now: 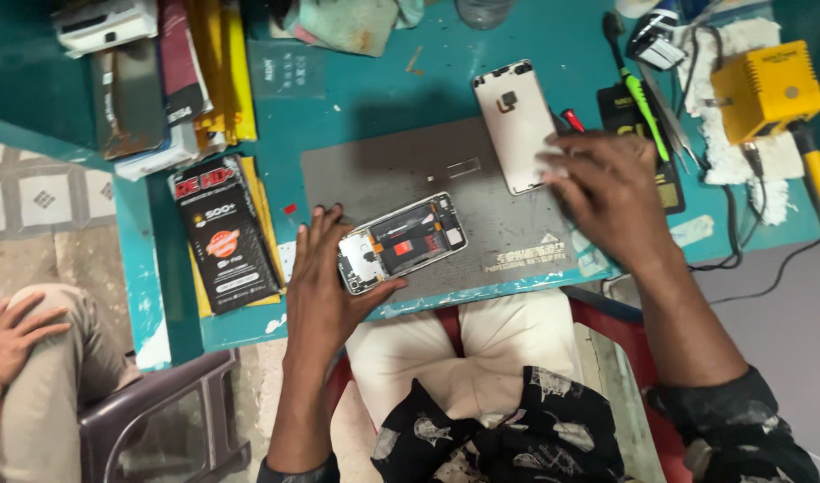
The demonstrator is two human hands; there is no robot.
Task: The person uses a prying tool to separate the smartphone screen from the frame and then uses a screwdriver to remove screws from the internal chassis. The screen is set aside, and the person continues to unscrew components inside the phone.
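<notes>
An opened phone body (408, 241) with its inner parts showing lies on a grey work mat (401, 165). My left hand (325, 273) grips its near-left end, thumb under the edge and fingers spread on the mat. The phone's pale back cover (517, 121) lies face down at the mat's far right. My right hand (607, 188) hovers over the cover's near corner, fingers curled and blurred; whether it touches the cover I cannot tell. A red-handled tool (573, 119) peeks out beside that hand.
A black printed packet (224, 233) lies left of the mat on the teal table (356, 80). A green-handled screwdriver (638, 94), tweezers (674, 121) and a yellow box (766, 89) with cables sit at right. Another person's hand (12, 335) and knee are at lower left.
</notes>
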